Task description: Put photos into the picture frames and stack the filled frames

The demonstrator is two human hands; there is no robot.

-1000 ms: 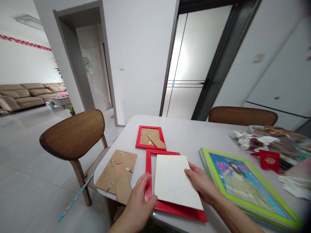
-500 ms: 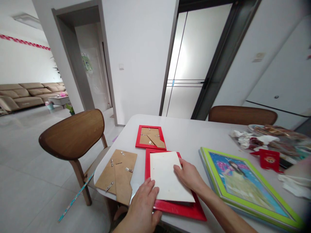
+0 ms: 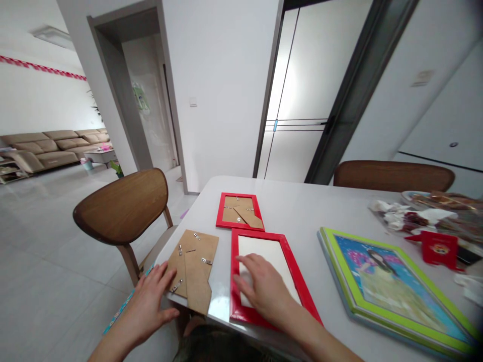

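Both hands ungripped: RH point(image 3: 264, 286) on white bd. point(image 3: 260, 246), LH point(image 3: 151, 296) by backing point(image 3: 196, 266); card emblem point(image 3: 439, 249) blurry

Main passage: the bare strip of table point(image 3: 317, 266) between the near red frame point(image 3: 295, 271) and the green frame point(image 3: 400, 286), leading to a wide free area beyond both. Secondary passage: the narrow gap between the brown backing board point(image 3: 198, 259) and the near red frame. Obstructions: the far red frame point(image 3: 256, 205) blocks the route just past the near one; the right hand point(image 3: 260, 281) covers part of the white panel point(image 3: 264, 246); the left hand point(image 3: 153, 296) occupies the board's left edge. Lateral limits: chair point(image 3: 124, 201) at left, plastic-bag clutter point(image 3: 413, 218) at right
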